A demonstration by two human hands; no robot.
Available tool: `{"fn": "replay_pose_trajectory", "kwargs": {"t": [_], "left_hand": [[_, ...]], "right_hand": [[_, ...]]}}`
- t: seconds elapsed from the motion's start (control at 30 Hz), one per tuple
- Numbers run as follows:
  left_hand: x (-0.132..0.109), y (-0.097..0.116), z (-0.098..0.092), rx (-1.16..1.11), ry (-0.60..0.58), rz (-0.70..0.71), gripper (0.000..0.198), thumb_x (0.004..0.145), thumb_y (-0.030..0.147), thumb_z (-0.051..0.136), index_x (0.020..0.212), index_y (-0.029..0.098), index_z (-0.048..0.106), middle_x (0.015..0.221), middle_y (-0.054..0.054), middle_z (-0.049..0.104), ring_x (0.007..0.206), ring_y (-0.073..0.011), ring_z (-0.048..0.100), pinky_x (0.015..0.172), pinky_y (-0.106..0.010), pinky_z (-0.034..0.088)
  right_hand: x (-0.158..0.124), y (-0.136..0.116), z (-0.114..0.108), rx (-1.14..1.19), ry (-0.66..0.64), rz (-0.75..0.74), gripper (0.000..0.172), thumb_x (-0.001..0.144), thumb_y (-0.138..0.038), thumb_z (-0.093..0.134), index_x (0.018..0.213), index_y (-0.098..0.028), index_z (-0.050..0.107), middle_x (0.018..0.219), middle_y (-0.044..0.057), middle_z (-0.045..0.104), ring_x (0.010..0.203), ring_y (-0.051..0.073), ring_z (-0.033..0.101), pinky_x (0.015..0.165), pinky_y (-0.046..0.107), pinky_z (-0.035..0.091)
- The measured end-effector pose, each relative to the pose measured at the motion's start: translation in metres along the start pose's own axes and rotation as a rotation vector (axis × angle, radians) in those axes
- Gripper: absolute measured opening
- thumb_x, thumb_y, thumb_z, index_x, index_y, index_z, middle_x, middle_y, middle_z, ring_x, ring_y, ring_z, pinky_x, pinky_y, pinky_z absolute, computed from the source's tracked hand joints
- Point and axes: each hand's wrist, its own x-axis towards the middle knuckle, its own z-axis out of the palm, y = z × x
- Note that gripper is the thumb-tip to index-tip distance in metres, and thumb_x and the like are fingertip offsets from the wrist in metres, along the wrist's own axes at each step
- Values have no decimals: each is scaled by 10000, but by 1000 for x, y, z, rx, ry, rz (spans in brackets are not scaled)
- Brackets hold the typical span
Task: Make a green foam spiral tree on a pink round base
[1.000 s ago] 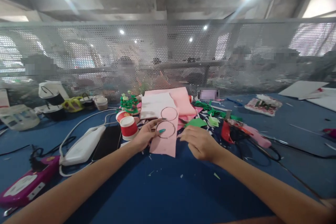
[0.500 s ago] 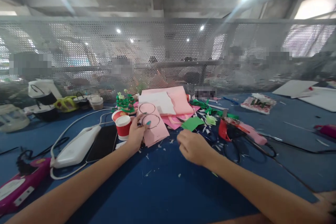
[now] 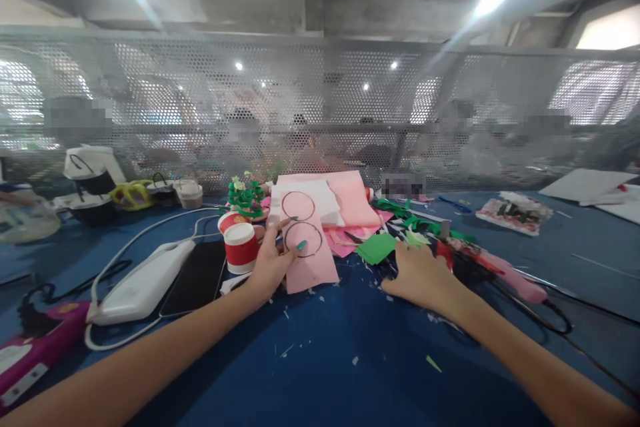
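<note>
My left hand (image 3: 273, 261) holds a pink sheet of paper (image 3: 313, 273) by its left side, thumb on top. Two circles are drawn on that sheet in dark line, one above the other. My right hand (image 3: 420, 278) reaches over the scraps at the pile's right side, thumb apart from the fingers; its fingertips are partly hidden. Just left of it lies a green piece of paper (image 3: 376, 249), and pale green paper bits (image 3: 416, 238) show beyond its fingers. Behind the held sheet are a white sheet (image 3: 327, 203) and a larger pink sheet (image 3: 357, 203).
Left of my left hand stand red-and-white paper cups (image 3: 241, 248), a black phone (image 3: 197, 278), a white power bank (image 3: 143, 283) and a magenta power strip (image 3: 47, 347). A pink glue gun (image 3: 517, 280) with its cord lies at right. A perforated metal screen (image 3: 330, 93) closes off the back.
My right hand has moved right and forward onto the scraps, and its fingers have spread. The left hand keeps hold of the pink sheet. The whole view has shifted slightly.
</note>
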Motion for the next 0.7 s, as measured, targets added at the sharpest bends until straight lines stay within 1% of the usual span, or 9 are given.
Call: {"fn": "replay_pose_trajectory", "kwargs": {"t": [0.07,0.17,0.23,0.3,0.37,0.43,0.53,0.63,0.7], "left_hand": [[-3,2,0,35,-46,77,728,610,234,744,1277,250,452,1212,-81,568,915,-191,624,741,-305,539],[-5,2,2,74,-112,153,716,636,241,732,1297,254,456,1316,-91,515,1087,-230,569,878,-340,509],[-4,1,2,89,-165,169,691,663,250,714,1304,255,458,1374,-81,469,1178,-240,512,947,-350,472],[-3,0,3,81,-208,177,680,687,259,694,1319,253,443,1422,-71,418,1242,-248,457,996,-364,435],[-2,-1,2,68,-226,195,668,708,260,679,1327,245,429,1441,-70,391,1282,-252,413,1037,-379,393],[-3,0,1,71,-204,225,659,720,258,673,1328,241,418,1441,-72,389,1307,-252,381,1066,-386,358],[-4,1,0,128,-148,280,679,705,268,700,1316,245,406,1423,-77,407,1315,-249,369,1088,-396,328],[-4,0,-1,155,-117,323,684,678,292,729,1284,233,418,1383,-88,447,1293,-249,397,1091,-404,321],[-3,0,0,115,-132,335,661,692,296,718,1276,229,415,1380,-93,445,1288,-243,405,1079,-398,340]], "right_hand": [[2,-1,0,22,16,29,328,580,-391,654,819,-186,562,783,179,608,828,403,556,598,458,405],[3,-2,-5,23,7,58,197,607,-315,634,737,-188,560,716,156,611,747,361,583,619,441,387],[3,-3,-11,-35,8,30,117,637,-283,609,674,-188,552,701,148,616,786,352,584,664,442,374],[3,-4,-18,-96,26,-13,106,676,-281,574,648,-181,555,696,141,621,861,349,573,703,432,363],[4,-4,-24,-63,22,-31,175,730,-326,535,658,-171,573,675,120,625,839,314,586,710,400,362],[7,-2,-25,98,-6,-21,257,771,-389,504,684,-166,598,645,93,631,752,266,608,689,363,375],[10,-1,-22,535,-101,-23,315,774,-458,514,706,-166,611,609,63,640,628,210,611,609,307,406],[12,-6,-18,1070,-223,-8,336,695,-500,622,676,-166,598,584,40,631,573,177,605,550,274,438],[10,-11,-15,1370,-274,45,331,598,-452,734,692,-166,596,592,26,627,557,160,604,546,266,469]]}}
